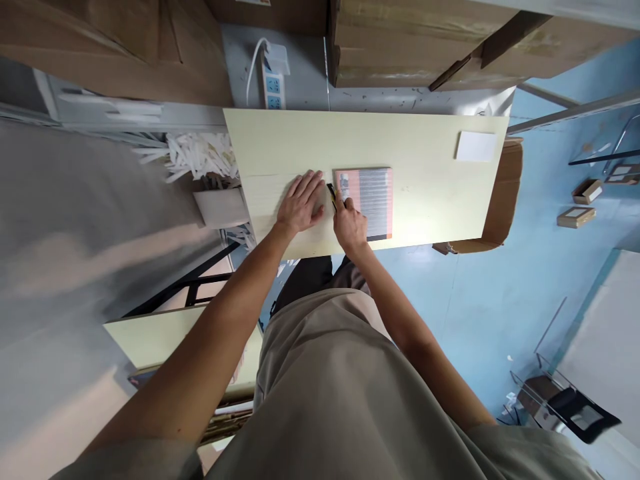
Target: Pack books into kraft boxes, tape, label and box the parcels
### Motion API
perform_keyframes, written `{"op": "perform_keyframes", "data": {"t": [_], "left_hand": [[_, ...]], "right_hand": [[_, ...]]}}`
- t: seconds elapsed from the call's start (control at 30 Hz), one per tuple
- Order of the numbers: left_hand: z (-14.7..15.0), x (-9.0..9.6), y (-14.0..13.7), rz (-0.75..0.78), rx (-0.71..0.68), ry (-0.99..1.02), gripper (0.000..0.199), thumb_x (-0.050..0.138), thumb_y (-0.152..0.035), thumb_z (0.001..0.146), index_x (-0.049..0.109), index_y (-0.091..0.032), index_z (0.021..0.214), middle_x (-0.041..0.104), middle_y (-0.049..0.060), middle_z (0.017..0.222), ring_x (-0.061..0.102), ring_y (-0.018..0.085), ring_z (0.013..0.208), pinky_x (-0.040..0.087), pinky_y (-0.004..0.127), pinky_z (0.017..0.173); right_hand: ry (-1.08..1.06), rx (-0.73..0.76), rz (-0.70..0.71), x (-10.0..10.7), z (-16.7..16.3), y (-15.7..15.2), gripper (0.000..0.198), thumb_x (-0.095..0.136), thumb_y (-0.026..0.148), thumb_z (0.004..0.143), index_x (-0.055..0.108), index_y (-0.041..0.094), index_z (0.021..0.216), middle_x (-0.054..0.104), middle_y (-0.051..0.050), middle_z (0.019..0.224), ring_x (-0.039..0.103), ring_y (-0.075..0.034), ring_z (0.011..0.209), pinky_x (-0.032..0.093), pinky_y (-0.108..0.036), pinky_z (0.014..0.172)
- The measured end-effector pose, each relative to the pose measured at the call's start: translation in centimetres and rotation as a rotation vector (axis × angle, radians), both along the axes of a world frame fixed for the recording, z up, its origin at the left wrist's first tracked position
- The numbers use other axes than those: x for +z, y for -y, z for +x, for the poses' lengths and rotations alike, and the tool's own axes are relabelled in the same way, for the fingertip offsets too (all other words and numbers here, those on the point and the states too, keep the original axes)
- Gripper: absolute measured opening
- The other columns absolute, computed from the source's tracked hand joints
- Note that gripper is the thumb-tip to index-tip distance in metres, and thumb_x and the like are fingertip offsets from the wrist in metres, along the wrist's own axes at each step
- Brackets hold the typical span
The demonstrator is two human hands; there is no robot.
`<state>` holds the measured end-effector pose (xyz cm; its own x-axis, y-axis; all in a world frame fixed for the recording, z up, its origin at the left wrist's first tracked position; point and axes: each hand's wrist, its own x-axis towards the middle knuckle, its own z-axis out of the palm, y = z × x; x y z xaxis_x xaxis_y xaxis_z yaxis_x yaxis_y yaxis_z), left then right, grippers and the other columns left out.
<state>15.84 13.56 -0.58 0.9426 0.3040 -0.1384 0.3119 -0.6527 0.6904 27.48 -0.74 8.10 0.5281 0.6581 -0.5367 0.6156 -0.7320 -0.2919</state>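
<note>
My left hand (301, 202) lies flat on the cream tabletop (425, 180), fingers stretched out and pointing away from me. Whether anything thin is under it, I cannot tell. In my right hand (351, 227) is a black and yellow utility knife (332, 193), its tip pointing away and toward the left hand. The right hand rests over the left edge of a pink and grey printed pad or stack of sheets (375, 200), partly covering it. A narrow strip of tabletop separates the left fingertips from the knife.
A small white stack of paper or cards (476, 146) lies at the far right of the table. White paper strips (203, 157) are heaped beyond the left edge. A power strip (273, 90) and cardboard boxes (400, 47) stand behind; an open carton (505, 193) is at the right.
</note>
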Motion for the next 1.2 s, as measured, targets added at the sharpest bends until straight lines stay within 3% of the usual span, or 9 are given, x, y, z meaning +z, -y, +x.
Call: {"op": "perform_keyframes", "data": {"t": [0.17, 0.4, 0.5, 0.6, 0.8, 1.0, 1.1, 1.2], "left_hand": [[0.0, 0.0, -0.1, -0.006, -0.006, -0.021, 0.080, 0.047, -0.054, 0.110, 0.040, -0.016, 0.181, 0.032, 0.015, 0.190, 0.019, 0.034, 0.181, 0.009, 0.060, 0.149], [-0.1, -0.6, 0.0, 0.019, -0.010, -0.012, 0.080, 0.050, -0.049, 0.109, 0.040, -0.015, 0.181, 0.030, 0.015, 0.191, 0.018, 0.034, 0.181, 0.007, 0.058, 0.149], [-0.2, -0.7, -0.1, 0.039, -0.020, -0.011, 0.080, 0.051, -0.045, 0.108, 0.039, -0.013, 0.181, 0.029, 0.016, 0.191, 0.017, 0.034, 0.182, 0.006, 0.058, 0.149], [-0.2, -0.7, 0.0, 0.051, -0.023, -0.015, 0.080, 0.052, -0.042, 0.107, 0.039, -0.011, 0.180, 0.028, 0.017, 0.192, 0.015, 0.034, 0.182, 0.006, 0.058, 0.149], [1.1, 0.8, 1.7, 0.068, 0.078, -0.094, 0.077, 0.054, -0.030, 0.103, 0.044, -0.010, 0.177, 0.032, 0.018, 0.190, 0.016, 0.036, 0.182, 0.009, 0.063, 0.148], [2.6, 4.6, 4.9, 0.120, 0.254, -0.271, 0.073, 0.047, -0.015, 0.102, 0.046, -0.007, 0.174, 0.032, 0.024, 0.189, 0.034, 0.044, 0.173, 0.030, 0.067, 0.139], [3.8, 6.1, 6.0, 0.054, 0.381, -0.274, 0.080, 0.048, -0.010, 0.098, 0.036, -0.001, 0.177, 0.040, 0.030, 0.183, 0.040, 0.042, 0.171, 0.035, 0.063, 0.139], [6.6, 8.1, 6.3, -0.033, 0.527, -0.184, 0.079, 0.053, -0.011, 0.097, 0.041, -0.003, 0.174, 0.051, 0.029, 0.176, 0.045, 0.039, 0.169, 0.038, 0.057, 0.141]], "right_hand": [[-0.050, 0.083, -0.189, 3.2, -1.6, 1.9, 0.072, 0.041, 0.017, 0.113, 0.033, 0.025, 0.185, 0.066, -0.026, 0.152, 0.082, -0.033, 0.109, 0.068, -0.051, 0.097], [-0.141, 0.258, -0.400, 7.9, -4.2, 4.5, 0.065, 0.039, 0.002, 0.110, 0.052, 0.013, 0.172, 0.071, -0.027, 0.148, 0.084, -0.030, 0.114, 0.068, -0.041, 0.096], [-0.185, 0.313, -0.442, 9.1, -4.4, 5.6, 0.056, 0.041, 0.001, 0.110, 0.062, 0.011, 0.161, 0.075, -0.026, 0.141, 0.082, -0.030, 0.121, 0.066, -0.039, 0.100], [-0.181, 0.271, -0.421, 10.0, -3.5, 7.0, 0.058, 0.045, 0.008, 0.112, 0.054, 0.015, 0.168, 0.075, -0.025, 0.143, 0.082, -0.032, 0.122, 0.065, -0.040, 0.098], [-0.159, 0.030, -0.254, 12.3, 0.4, 10.2, 0.063, 0.058, 0.028, 0.114, 0.047, 0.023, 0.176, 0.077, -0.018, 0.146, 0.081, -0.036, 0.123, 0.063, -0.043, 0.099], [-0.283, -0.211, 0.189, 12.9, 4.7, 12.7, 0.063, 0.071, 0.037, 0.106, 0.059, 0.026, 0.167, 0.079, -0.013, 0.150, 0.077, -0.035, 0.136, 0.060, -0.044, 0.114], [-0.264, -0.265, 0.346, 12.9, 7.4, 12.7, 0.072, 0.070, 0.031, 0.097, 0.055, 0.023, 0.167, 0.082, -0.014, 0.140, 0.081, -0.035, 0.124, 0.063, -0.047, 0.108], [-0.179, -0.286, 0.496, 14.0, 11.3, 11.4, 0.068, 0.068, 0.033, 0.092, 0.054, 0.021, 0.157, 0.083, -0.014, 0.126, 0.084, -0.036, 0.106, 0.066, -0.049, 0.096]]}}
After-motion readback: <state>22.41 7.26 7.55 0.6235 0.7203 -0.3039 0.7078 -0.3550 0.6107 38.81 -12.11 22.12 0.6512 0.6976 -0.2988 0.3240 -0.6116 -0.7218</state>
